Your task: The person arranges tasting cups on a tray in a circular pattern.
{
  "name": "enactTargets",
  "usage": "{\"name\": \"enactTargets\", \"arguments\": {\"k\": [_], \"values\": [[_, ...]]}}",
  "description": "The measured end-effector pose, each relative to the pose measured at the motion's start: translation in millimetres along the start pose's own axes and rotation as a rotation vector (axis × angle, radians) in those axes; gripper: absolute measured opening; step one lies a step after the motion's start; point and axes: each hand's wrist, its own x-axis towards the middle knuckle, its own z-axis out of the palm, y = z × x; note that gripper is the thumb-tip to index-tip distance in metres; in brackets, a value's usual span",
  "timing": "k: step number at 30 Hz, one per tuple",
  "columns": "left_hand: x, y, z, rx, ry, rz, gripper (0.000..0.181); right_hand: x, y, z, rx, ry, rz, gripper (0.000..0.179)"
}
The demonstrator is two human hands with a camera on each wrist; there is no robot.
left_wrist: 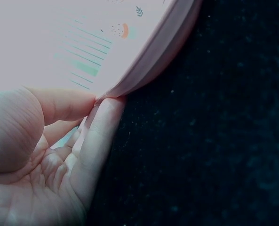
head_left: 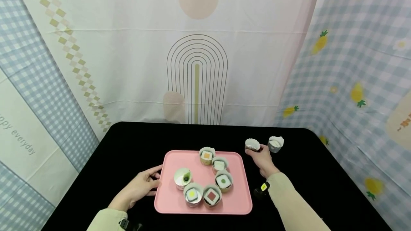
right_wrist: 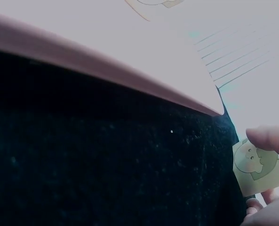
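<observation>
Pink tray (head_left: pixel 173 161) | pinched by left fingers (left_wrist: pixel 99 136) | printed cup (head_left: pixel 252 144) gripped by right fingers (right_wrist: pixel 268 138)

From head: looks forward and down from farthest back, taking in black tabletop (head_left: pixel 138 156), whole pink serving tray (head_left: pixel 181 158) and printed fabric backdrop (head_left: pixel 135 60). From left wrist: looks very close past left hand (head_left: pixel 138 187) at tray edge; shares both with head. From right wrist: looks close across tabletop along tray side, catching right hand (head_left: pixel 262 159) and paper baking cup (head_left: pixel 252 144) at right border; shares all with head.
</observation>
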Motion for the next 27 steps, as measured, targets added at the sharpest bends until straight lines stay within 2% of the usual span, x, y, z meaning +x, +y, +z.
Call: {"name": "enactTargets", "arguments": {"k": [8,16,27], "values": [[-1.6,-1.8,-1.7,-0.008,-0.01,0.001,0.058,-1.5,0.1,3.6,-0.036,0.019,-0.024,0.077],[-1.0,-2.8,-3.3,-0.012,-0.015,0.004,0.058,-3.7,-1.0,2.5,-0.093,0.013,-0.012,0.076],[-0.1,-1.7,-2.4,-0.016,-0.027,0.019,0.058,-6.7,-6.3,-8.2,-0.015,-0.044,0.021,0.071]]}}
